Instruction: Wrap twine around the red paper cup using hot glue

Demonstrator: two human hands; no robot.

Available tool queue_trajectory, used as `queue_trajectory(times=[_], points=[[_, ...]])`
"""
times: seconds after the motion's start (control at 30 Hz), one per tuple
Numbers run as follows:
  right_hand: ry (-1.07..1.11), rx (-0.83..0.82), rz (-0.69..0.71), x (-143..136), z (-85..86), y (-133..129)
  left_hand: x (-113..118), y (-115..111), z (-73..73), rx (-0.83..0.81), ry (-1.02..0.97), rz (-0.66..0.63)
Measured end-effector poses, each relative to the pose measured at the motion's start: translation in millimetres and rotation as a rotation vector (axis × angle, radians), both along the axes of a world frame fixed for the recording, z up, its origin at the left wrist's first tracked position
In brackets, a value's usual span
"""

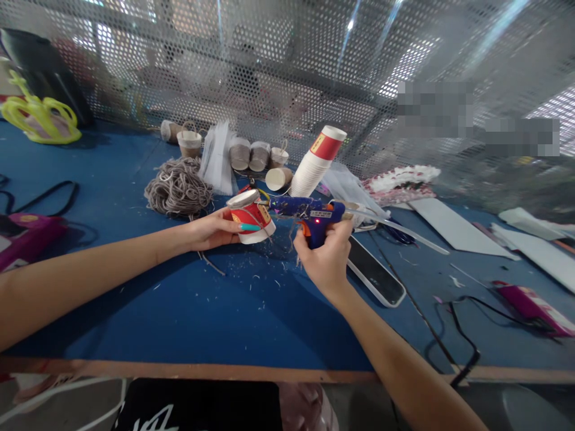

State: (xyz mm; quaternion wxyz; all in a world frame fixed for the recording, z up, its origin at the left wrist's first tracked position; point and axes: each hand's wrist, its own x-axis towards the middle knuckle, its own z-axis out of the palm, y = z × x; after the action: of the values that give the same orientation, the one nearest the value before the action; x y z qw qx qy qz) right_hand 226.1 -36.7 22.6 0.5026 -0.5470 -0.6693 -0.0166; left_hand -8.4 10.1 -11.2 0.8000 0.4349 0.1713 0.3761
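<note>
My left hand is closed around a red and white paper cup, held tilted over the blue table. Grey cord is wound about one end of the cup, and a loose strand hangs below it. In my right hand is a blue hot glue gun with an orange trigger and a lit red light. Its nozzle points left at the cup, very close to it; whether they touch I cannot tell. A long clear glue stick sticks out of the gun's back.
Behind the cup lies a bundle of grey cord. Cord-wrapped cups and a leaning stack of paper cups stand farther back. A phone lies beside my right hand. White boards and a magenta box are at right.
</note>
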Motion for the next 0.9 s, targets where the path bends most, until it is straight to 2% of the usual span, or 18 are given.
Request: queue_trajectory(times=[0.7,0.9], points=[[-0.032,0.032,-0.035,3.3,-0.2,3.1,-0.6,-0.6,2.0,0.027,-0.002,-0.015],[-0.02,-0.007,-0.029,3.1,1.7,2.5,0.4,1.0,-6.0,0.048,0.015,0.045]])
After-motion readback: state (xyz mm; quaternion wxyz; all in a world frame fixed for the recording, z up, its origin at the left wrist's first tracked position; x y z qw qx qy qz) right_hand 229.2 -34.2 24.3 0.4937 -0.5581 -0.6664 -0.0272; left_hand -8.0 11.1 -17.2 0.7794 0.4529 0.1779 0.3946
